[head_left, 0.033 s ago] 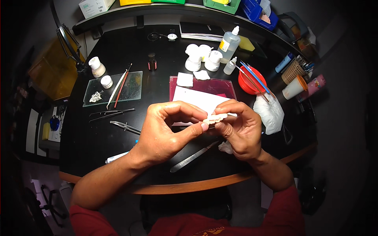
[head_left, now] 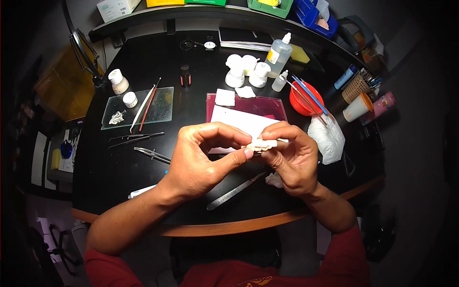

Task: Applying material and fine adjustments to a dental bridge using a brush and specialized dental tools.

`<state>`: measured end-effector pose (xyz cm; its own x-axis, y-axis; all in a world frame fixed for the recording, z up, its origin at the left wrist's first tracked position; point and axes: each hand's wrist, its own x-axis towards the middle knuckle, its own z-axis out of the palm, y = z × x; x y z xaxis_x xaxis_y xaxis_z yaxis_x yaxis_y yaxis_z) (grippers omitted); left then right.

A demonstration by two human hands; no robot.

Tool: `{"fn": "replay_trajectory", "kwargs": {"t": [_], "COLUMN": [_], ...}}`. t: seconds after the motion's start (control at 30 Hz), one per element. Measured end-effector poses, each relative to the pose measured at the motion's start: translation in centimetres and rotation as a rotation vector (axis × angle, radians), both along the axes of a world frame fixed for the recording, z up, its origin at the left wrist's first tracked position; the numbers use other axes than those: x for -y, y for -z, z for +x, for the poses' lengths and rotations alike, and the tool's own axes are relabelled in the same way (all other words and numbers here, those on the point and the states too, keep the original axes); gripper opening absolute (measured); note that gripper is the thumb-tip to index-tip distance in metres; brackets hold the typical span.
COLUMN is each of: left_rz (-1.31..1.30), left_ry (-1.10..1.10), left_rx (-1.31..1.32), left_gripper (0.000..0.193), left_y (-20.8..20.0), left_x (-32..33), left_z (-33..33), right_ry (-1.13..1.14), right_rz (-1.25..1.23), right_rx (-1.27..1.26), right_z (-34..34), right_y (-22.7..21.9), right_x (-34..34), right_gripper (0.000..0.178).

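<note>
Between both hands, over the middle of the desk, is a small cream-white dental piece [head_left: 261,145] shaped like a row of teeth. My left hand [head_left: 198,155] pinches its left end between thumb and forefinger. My right hand [head_left: 295,160] grips the right end, with the fingers behind and the thumb below, so part of the piece is hidden. Under the hands lie a white sheet [head_left: 239,118] and a dark red glass plate [head_left: 272,105]. A metal knife [head_left: 232,193] rests on the desk below, with a crumpled white tissue [head_left: 274,180] beside my right hand.
At left, a glass slab [head_left: 162,103] carries a small jar [head_left: 129,99] and brushes; tweezers [head_left: 136,138] lie nearer. White jars [head_left: 234,76] and a dropper bottle [head_left: 278,55] stand behind. At right are a red bowl [head_left: 299,103] with brushes across it and a white cloth bundle [head_left: 327,143].
The dental piece has turned slightly between the fingers, so its right end shows a broader face. Both hands stay in nearly the same place.
</note>
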<state>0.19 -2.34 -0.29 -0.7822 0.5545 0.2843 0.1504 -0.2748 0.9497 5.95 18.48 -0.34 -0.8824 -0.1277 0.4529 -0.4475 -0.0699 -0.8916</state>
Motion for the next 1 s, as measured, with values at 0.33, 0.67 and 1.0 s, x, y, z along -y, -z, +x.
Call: {"fn": "replay_trajectory", "kwargs": {"t": [0.33, 0.67, 1.0], "left_rz": [0.032, 0.040, 0.045], "left_ry": [-0.037, -0.057, -0.064], "left_rx": [-0.067, -0.185, -0.211], "left_gripper": [0.024, 0.025, 0.025], "left_y": [-0.33, -0.06, -0.25], "left_x": [0.33, 0.28, 0.23], "left_z": [0.02, -0.13, -0.13], "right_ry": [-0.024, -0.020, -0.031], "right_rz": [0.012, 0.053, 0.017], "right_rx": [-0.130, -0.183, -0.151], "right_z": [-0.08, 0.10, 0.25], "right_y": [0.58, 0.22, 0.10], "right_x": [0.19, 0.19, 0.02], "right_gripper": [0.022, 0.026, 0.026]}}
